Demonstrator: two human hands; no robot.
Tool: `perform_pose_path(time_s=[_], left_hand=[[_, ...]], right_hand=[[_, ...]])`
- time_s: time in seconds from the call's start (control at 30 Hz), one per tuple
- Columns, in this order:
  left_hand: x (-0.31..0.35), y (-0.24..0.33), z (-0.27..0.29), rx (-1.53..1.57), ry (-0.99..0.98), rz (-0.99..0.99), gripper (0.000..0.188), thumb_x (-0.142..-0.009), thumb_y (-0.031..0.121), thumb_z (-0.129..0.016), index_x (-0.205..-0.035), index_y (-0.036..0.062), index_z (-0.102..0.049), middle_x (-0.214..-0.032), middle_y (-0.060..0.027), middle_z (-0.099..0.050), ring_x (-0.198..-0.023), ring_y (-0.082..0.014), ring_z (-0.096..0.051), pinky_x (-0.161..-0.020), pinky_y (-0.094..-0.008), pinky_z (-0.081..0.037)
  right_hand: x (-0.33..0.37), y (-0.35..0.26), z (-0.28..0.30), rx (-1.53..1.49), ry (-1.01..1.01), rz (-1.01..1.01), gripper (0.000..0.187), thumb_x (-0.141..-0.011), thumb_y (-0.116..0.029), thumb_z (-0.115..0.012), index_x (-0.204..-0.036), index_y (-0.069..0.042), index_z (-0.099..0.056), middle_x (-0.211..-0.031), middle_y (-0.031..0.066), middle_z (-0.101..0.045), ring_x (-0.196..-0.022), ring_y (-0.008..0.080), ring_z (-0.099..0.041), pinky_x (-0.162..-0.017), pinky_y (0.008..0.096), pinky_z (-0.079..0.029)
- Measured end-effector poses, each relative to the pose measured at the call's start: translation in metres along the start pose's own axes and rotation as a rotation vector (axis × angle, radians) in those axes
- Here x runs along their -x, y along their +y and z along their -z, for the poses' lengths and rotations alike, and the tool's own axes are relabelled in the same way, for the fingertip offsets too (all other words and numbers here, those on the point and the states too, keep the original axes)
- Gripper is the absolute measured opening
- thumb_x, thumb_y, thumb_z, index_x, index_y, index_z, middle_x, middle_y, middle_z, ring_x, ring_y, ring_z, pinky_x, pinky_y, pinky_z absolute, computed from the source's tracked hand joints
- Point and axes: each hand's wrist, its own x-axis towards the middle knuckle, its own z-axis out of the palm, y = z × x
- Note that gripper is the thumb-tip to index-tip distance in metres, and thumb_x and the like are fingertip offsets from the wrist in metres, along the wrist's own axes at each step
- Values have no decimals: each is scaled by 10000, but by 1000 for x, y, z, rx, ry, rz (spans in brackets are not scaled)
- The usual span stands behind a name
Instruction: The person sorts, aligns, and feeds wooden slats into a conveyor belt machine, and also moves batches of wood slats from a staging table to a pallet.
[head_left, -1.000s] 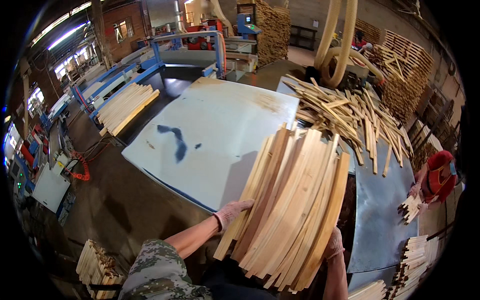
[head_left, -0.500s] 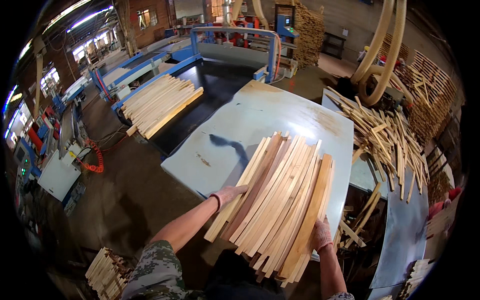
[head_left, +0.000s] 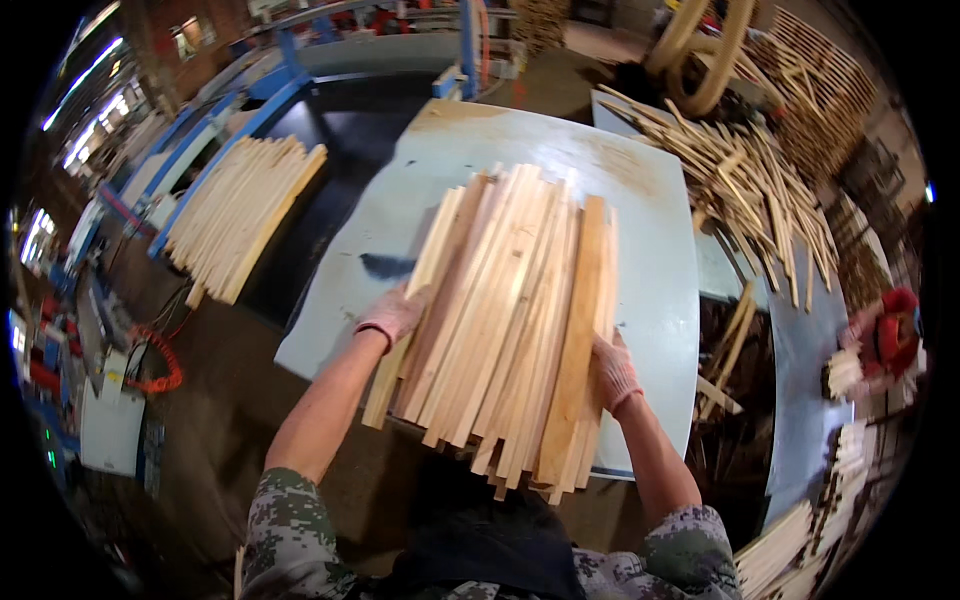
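A wide layer of pale wooden strips [head_left: 502, 310] rests on a grey-white sheet-topped table [head_left: 648, 240], the near ends jutting past its front edge. A few strips are darker brown, and their ends are uneven. My left hand [head_left: 396, 312], in a pinkish knit glove, closes on the layer's left edge. On the opposite edge my right hand [head_left: 614, 370], gloved alike, presses beside a yellowish-brown strip. Between them the strips are squeezed side by side. The fingertips are partly hidden by the wood.
At the left, another batch of strips [head_left: 245, 210] lies on a dark machine bed [head_left: 350, 130] with a blue frame. Loose strips [head_left: 760, 190] are heaped at the right. Beyond stand ribbed hoses [head_left: 715, 60]. A person in red [head_left: 893, 335] is at the far right.
My view has shifted, with the table and strips now sitting higher and further left in it. The strips lie straighter and closer together between my hands.
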Motion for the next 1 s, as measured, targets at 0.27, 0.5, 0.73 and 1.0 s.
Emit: perform_pose_path(time_s=[0.27, 0.5, 0.73, 1.0], left_hand=[[-69, 3, 18, -263, 164, -17, 724, -1056, 605, -446, -1598, 125, -440, -1395, -275, -639, -1230, -436, -657, -1042, -512, -522], [-77, 7, 39, -260, 161, -139, 699, -1042, 522, -512, -1613, 132, -414, -1473, -310, -565, -1278, -443, -617, -1080, -506, -493], [-65, -8, 44, -34, 439, -546, 517, -938, 289, -671, -1407, 70, -651, -1344, -221, -671, -1214, -380, -645, -1078, -456, -497], [-13, 89, 83, -142, -4, -479, 667, -997, 589, -554, -1181, -33, -710, -1166, -295, -717, -1127, -442, -679, -964, -502, -536]], right_hand=[[-47, -20, -43, 113, 134, -9, 733, -981, -352, -666, -1530, 47, -391, -1259, 188, -674, -1030, 261, -692, -833, 402, -587], [-91, -26, -47, 1196, 274, 52, 684, -1001, -496, -592, -1411, 49, -534, -1307, 266, -641, -1144, 416, -678, -951, 500, -561], [-77, -20, -48, 1182, 492, 286, 604, -1003, -483, -590, -1353, 9, -599, -1331, 266, -615, -1169, 434, -662, -957, 515, -559], [-19, -118, -150, 971, 102, 228, 896, -987, -532, -611, -1668, -57, -274, -1049, 231, -760, -1008, 409, -726, -971, 441, -551]])
